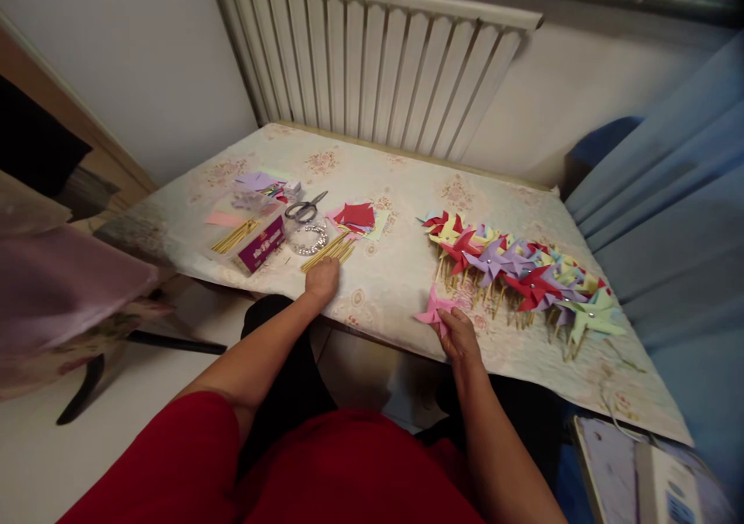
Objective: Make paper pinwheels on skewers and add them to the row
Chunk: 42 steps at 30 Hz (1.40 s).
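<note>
In my right hand [460, 336], near the table's front edge, a pink paper pinwheel [435, 308] is pinched between thumb and fingers. My left hand [322, 279] is closed over the near end of a bundle of thin wooden sticks [344, 249]; its fingertips are partly hidden. Just behind that hand sits a clear round dish [307, 239] of small shiny pieces. Scissors [305, 209] lie beyond the dish. Stacked paper squares, red on top [356, 215], rest behind the sticks. Many finished-looking pinwheels [489, 263] on sticks lie in overlapping rows to the right.
Left on the floral tablecloth [401, 191] stands a purple-and-clear box [260, 245] with more sticks, and lilac paper [256, 180] lies behind it. A radiator [372, 59] lines the wall. A blue curtain [668, 198] hangs at the right, above a white device [666, 481].
</note>
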Available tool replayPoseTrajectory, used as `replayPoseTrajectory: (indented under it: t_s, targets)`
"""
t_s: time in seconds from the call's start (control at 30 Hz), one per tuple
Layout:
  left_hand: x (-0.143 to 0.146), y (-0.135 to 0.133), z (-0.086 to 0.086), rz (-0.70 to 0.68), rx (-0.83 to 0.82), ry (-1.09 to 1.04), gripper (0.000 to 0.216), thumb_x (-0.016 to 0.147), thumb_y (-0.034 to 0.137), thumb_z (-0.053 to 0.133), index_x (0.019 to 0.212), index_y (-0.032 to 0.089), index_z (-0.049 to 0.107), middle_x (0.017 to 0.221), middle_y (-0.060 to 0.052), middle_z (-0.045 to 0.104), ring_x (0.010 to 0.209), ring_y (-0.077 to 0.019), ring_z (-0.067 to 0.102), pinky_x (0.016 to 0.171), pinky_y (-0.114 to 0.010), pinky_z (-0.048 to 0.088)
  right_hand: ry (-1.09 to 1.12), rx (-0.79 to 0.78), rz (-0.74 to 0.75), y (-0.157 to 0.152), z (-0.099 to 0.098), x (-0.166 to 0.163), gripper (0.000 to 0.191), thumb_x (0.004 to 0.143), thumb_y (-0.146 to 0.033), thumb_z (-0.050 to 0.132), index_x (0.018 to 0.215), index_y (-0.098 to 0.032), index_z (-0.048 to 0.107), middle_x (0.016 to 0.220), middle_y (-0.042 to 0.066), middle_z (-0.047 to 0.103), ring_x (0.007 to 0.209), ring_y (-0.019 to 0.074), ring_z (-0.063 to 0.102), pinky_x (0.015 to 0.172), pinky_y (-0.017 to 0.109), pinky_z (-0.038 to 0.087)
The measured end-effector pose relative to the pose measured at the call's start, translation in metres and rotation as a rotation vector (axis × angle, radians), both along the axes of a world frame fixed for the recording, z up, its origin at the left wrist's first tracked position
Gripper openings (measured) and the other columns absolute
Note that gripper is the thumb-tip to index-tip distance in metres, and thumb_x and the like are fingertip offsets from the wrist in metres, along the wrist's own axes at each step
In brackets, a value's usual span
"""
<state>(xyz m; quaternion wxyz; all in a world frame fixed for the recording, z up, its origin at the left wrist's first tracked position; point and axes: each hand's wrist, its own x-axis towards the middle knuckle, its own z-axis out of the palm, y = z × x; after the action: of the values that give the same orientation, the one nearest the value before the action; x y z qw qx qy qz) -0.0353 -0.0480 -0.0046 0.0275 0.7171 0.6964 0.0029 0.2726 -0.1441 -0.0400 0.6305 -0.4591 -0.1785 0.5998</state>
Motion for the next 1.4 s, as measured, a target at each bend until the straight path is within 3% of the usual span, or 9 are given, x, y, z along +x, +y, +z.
replayPoseTrajectory:
  t_s: [0.93, 1.4]
  targets:
    - [-0.003, -0.007, -0.007, -0.073, 0.033, 0.027, 0.035, 0.093, 0.009, 0.030, 0.113, 0.008, 0.059, 0.111, -0.019, 0.062, 0.105, -0.0277, 0.062, 0.087, -0.037, 0.049, -0.028, 0.008, 0.004, 0.001, -0.005, 0.001, 0.053, 0.047, -0.021, 0.092, 0.063, -0.021, 0.041, 0.061, -0.009, 0.057, 0.056, 0.0070, 0.059, 0.059, 0.019, 0.061]
    - [0.003, -0.026, -0.014, -0.142, 0.049, 0.011, 0.030, 0.091, 0.010, 0.037, 0.109, 0.009, 0.061, 0.106, -0.018, 0.063, 0.103, -0.0263, 0.061, 0.086, -0.037, 0.048, -0.035, 0.005, 0.005, 0.001, -0.009, 0.004, 0.050, 0.047, -0.022, 0.093, 0.066, -0.020, 0.046, 0.065, -0.008, 0.062, 0.058, 0.0078, 0.061, 0.058, 0.021, 0.062]
